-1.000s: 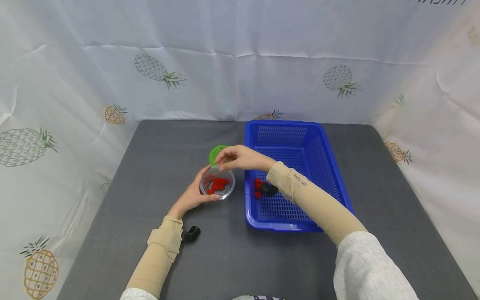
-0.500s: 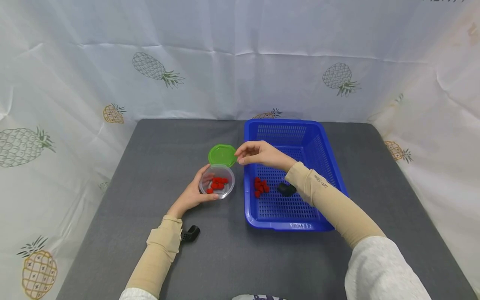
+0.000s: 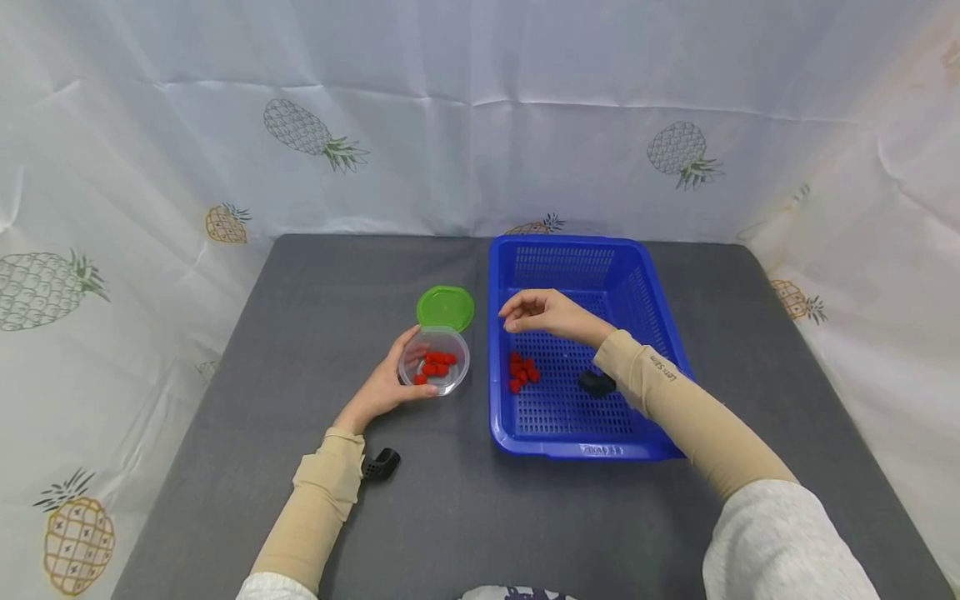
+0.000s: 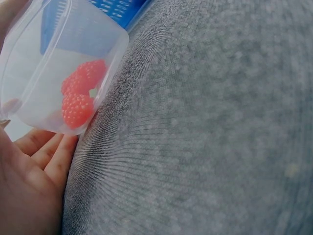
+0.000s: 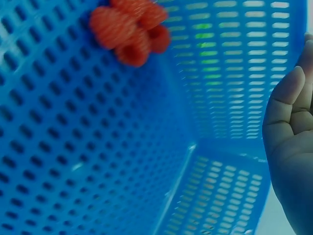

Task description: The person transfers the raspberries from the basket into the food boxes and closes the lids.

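Note:
My left hand (image 3: 384,385) holds a small clear plastic cup (image 3: 459,377) from its left side, fingers and thumb around the wall. Inside the cup lie several red raspberries (image 3: 439,358); the left wrist view shows some raspberries (image 4: 78,108) through the wall. A green lid (image 3: 446,307) lies flipped back behind the cup, joined at its rim. My right hand (image 3: 551,317) hovers above the left part of a blue basket (image 3: 517,444), fingers loosely bent, nothing visible in them. Several more raspberries (image 3: 522,372) sit on the basket floor near its left wall.
The basket's slotted walls (image 5: 215,58) rise around the raspberries. A black curved mount (image 3: 382,464) sits by my left wrist and another black mount (image 3: 596,382) by my right wrist. A pineapple-print cloth (image 3: 480,125) hangs behind the grey table (image 3: 337,283).
My right hand has moved from above the cup and lid to the right, over the basket. The lid is now fully in view. My left hand stays on the cup.

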A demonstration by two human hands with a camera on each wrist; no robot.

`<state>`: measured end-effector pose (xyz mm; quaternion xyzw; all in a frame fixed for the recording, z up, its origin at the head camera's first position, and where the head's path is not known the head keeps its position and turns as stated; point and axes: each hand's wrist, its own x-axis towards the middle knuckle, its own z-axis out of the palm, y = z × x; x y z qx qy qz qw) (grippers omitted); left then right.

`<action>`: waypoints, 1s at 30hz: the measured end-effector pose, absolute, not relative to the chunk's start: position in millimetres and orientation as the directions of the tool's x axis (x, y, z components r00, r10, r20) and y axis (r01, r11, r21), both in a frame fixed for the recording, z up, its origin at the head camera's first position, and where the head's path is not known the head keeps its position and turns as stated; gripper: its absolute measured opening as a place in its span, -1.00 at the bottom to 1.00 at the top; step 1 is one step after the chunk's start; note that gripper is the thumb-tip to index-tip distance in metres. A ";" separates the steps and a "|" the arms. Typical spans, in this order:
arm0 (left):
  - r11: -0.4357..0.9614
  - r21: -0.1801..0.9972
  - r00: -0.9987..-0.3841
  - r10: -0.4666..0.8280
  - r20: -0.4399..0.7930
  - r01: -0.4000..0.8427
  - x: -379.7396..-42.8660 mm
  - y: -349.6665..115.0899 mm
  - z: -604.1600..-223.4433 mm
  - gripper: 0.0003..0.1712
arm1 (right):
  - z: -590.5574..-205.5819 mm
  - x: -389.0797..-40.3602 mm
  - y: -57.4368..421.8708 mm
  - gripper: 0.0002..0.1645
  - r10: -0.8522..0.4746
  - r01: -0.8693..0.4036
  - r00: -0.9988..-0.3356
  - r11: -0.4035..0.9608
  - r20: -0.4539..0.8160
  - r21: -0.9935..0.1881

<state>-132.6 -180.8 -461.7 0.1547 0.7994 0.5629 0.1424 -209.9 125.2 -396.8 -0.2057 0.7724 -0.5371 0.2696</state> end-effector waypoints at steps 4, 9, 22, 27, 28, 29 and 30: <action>0.311 0.946 -0.909 0.413 -0.047 0.092 -132.9 -181.2 -462.4 0.12 | -404.8 -211.6 130.6 -0.62 -0.592 -0.023 -0.775 0.376 -0.221 -0.926; 0.299 0.950 -0.910 0.412 -0.049 0.084 -133.1 -181.4 -463.7 0.13 | -418.4 -212.2 135.2 -0.59 -0.595 -0.031 -0.758 0.441 -0.267 -0.897; 0.299 0.951 -0.911 0.408 -0.051 0.081 -132.9 -181.0 -463.2 0.13 | -442.6 -216.2 139.7 -0.65 -0.574 -0.055 -0.740 0.571 -0.351 -0.819; 0.290 0.953 -0.911 0.409 -0.044 0.084 -133.3 -180.8 -463.6 0.12 | -445.0 -215.5 139.6 -0.64 -0.583 -0.097 -0.737 0.592 -0.342 -0.800; 0.289 0.954 -0.912 0.408 -0.043 0.084 -133.3 -180.9 -463.7 0.12 | -442.1 -213.9 138.2 -0.65 -0.582 -0.097 -0.735 0.596 -0.347 -0.797; 0.289 0.954 -0.912 0.408 -0.043 0.085 -133.3 -180.9 -463.7 0.12 | -438.3 -212.0 136.8 -0.65 -0.585 -0.101 -0.731 0.602 -0.351 -0.792; 0.290 0.953 -0.912 0.407 -0.042 0.085 -133.4 -181.0 -463.6 0.12 | -439.3 -212.3 136.6 -0.65 -0.586 -0.110 -0.730 0.608 -0.351 -0.786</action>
